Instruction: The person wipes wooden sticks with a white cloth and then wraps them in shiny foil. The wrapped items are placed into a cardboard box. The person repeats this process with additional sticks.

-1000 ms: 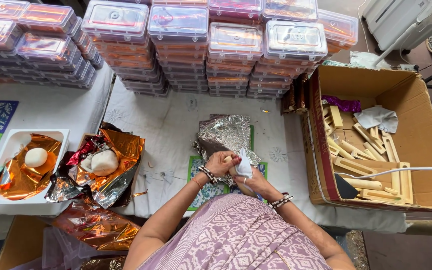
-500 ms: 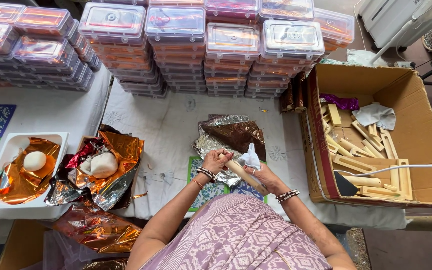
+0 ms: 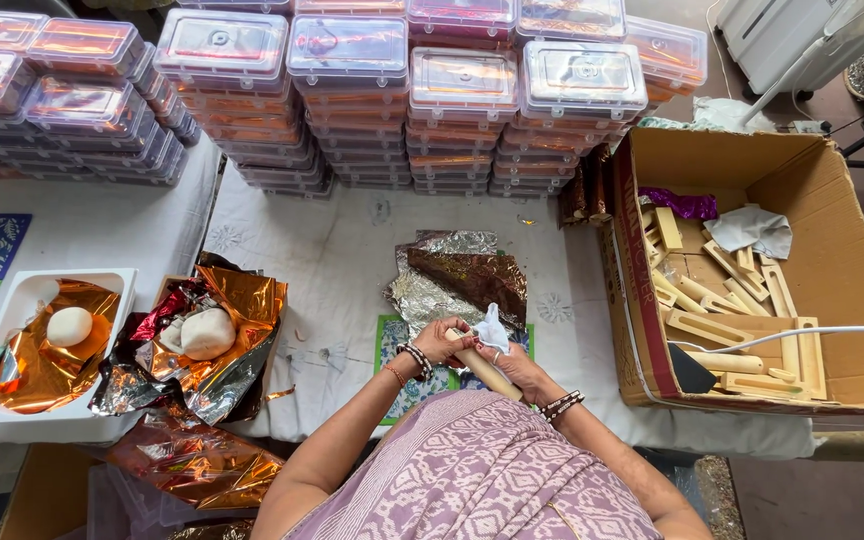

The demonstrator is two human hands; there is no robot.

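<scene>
Gripping a wooden stick (image 3: 485,371) at the table edge, left hand (image 3: 440,342) closed on its upper end, right hand (image 3: 514,368) wrapped lower, white cloth (image 3: 492,329) pinched on top, crumpled foil (image 3: 457,278) just beyond.

We're seeing crinkly foil sheet (image 3: 457,272), shiny silver with glossy brown patch. Wooden stick (image 3: 484,368) looking smooth, matt, pale. White cloth scrap (image 3: 492,328) looking soft. Tablecloth (image 3: 342,260) matt white fabric. Stacked boxes (image 3: 462,80) showing clear glossy plastic. Cardboard box (image 3: 832,240) rough, matt, holding pale wood pieces (image 3: 732,300). Copper foil (image 3: 222,330) gleaming hard.
</scene>
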